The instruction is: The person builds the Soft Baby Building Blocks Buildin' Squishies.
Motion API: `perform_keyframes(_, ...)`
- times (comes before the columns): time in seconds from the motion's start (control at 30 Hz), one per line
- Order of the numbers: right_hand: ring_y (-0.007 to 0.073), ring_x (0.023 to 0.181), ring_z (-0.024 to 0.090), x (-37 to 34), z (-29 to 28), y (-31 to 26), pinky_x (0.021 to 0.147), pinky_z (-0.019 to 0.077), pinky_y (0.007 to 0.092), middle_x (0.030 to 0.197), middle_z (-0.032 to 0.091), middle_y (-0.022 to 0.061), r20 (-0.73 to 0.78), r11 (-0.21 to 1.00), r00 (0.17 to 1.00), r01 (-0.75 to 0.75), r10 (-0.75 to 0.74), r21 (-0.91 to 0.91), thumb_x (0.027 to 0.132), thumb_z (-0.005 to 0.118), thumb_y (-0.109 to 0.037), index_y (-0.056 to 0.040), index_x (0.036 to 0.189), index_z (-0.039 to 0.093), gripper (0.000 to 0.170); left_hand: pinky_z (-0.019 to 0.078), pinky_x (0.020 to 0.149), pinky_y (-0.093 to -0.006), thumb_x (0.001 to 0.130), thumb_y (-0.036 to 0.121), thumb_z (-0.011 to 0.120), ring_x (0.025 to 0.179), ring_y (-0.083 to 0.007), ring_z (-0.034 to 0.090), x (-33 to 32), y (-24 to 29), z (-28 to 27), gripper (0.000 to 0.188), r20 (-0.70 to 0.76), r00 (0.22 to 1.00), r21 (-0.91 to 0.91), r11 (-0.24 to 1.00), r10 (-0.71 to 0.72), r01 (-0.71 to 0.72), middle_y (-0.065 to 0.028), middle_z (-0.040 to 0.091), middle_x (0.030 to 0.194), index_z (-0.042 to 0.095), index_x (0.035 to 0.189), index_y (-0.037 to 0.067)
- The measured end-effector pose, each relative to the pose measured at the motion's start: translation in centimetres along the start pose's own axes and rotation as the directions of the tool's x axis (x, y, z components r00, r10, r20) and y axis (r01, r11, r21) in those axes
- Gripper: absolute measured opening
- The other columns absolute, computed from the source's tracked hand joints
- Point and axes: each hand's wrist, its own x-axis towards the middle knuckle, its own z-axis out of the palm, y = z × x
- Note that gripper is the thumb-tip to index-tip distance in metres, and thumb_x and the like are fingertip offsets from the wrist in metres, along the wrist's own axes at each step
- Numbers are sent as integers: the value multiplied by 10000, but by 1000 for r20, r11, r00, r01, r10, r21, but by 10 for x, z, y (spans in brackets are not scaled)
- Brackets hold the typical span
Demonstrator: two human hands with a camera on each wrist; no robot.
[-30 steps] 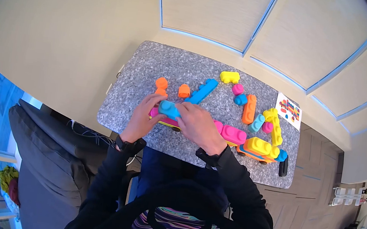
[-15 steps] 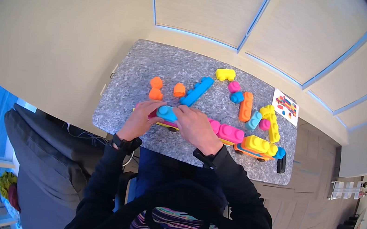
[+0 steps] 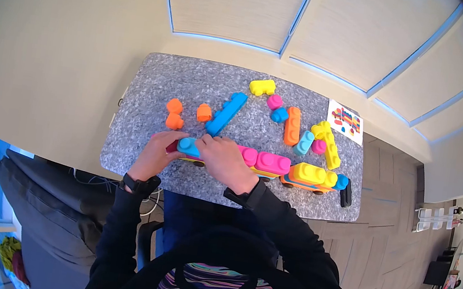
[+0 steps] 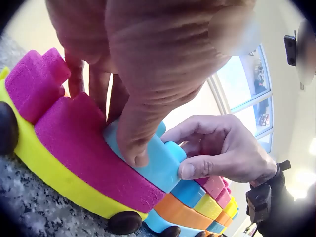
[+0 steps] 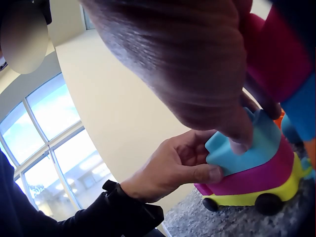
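Note:
A light blue block (image 4: 150,158) sits on a magenta block (image 4: 84,148) over a yellow wheeled base (image 5: 237,200). My left hand (image 3: 154,154) pinches the light blue block, its thumb on the near side and fingers behind. From the other end my right hand (image 3: 226,158) pinches the same block with thumb and fingers, as the right wrist view shows. Coupled in line to the right are a car topped with pink blocks (image 3: 273,163) and an orange one topped with yellow blocks (image 3: 308,172).
Beyond the hands lie a long blue block (image 3: 227,114), several orange pieces (image 3: 204,113), an upright-running orange block (image 3: 292,126) and a yellow block (image 3: 262,87). A picture card (image 3: 345,121) lies at the far right corner. Near the right edge is a black object (image 3: 346,193).
The head view has turned, so the table and everything on it appear farther left. Both hands keep their hold on the light blue block, with little visible movement against the magenta one.

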Motion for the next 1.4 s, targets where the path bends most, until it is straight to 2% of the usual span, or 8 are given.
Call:
perform_keyframes(0.43,306,939,760,-8,-3,2,823,565,457,994,699,93,-84,999,996,9,-13,-42,932,759,-154,-67,1135,728,223,541,1131,-508,880,106,933,1302,-411,708,1,-5,3,590,35,998,38,998,-44,43,-145,792,1352,740,1437,95)
perform_keyframes(0.53,369,1111,775,-24,-49,7,968,600,502,1229,765,153,-153,995,988,34,-19,97,947,831,-145,-20,1339,716,427,547,1122,-505,874,117,944,1287,-419,716,0,-4,2,605,39,999,72,997,-37,34,-153,795,1337,737,1442,95)
perform_keyframes(0.6,383,1157,785,-47,-93,21,997,617,504,1253,800,192,-192,971,975,-62,108,229,974,862,-195,-4,1364,747,449,553,1113,-503,870,123,951,1276,-422,721,3,-2,0,608,25,999,96,995,-19,17,-157,796,1328,739,1439,92)
perform_keyframes(0.67,371,1083,813,-73,-140,54,928,642,487,1151,831,193,-191,966,954,-201,231,165,985,864,-187,-8,1283,794,355,567,1095,-502,863,127,963,1244,-429,735,3,3,-2,608,70,992,-43,994,-101,104,-164,798,1312,742,1427,82)
perform_keyframes(0.8,380,908,812,-126,-209,160,835,644,506,1071,843,153,-138,879,872,-477,470,-17,977,871,-225,-49,1175,834,267,572,1093,-502,857,118,970,1233,-431,743,1,3,-2,617,54,996,-34,996,-76,78,-169,798,1324,741,1428,73)
perform_keyframes(0.87,365,967,817,-143,-224,209,864,642,499,1090,847,157,-44,829,832,-555,554,-68,962,873,-204,-48,1190,843,278,571,1102,-502,847,105,971,1251,-432,741,1,3,-3,630,35,998,-2,999,-47,47,-175,795,1351,743,1434,68)
perform_keyframes(1.2,393,1347,709,-183,-157,323,1159,566,484,1448,764,169,311,919,867,-390,389,-65,923,886,-166,-64,1445,756,548,567,1130,-492,817,81,980,1298,-429,731,2,12,-8,683,25,999,-2,999,-49,49,-198,778,1405,739,1456,54)
perform_keyframes(1.4,397,1267,768,-182,-135,338,1130,594,483,1395,807,182,308,942,897,-336,318,5,919,888,-163,-32,1388,782,499,562,1163,-482,822,51,971,1364,-426,711,-9,10,-16,703,-28,999,43,999,-28,29,-210,765,1440,724,1481,47)
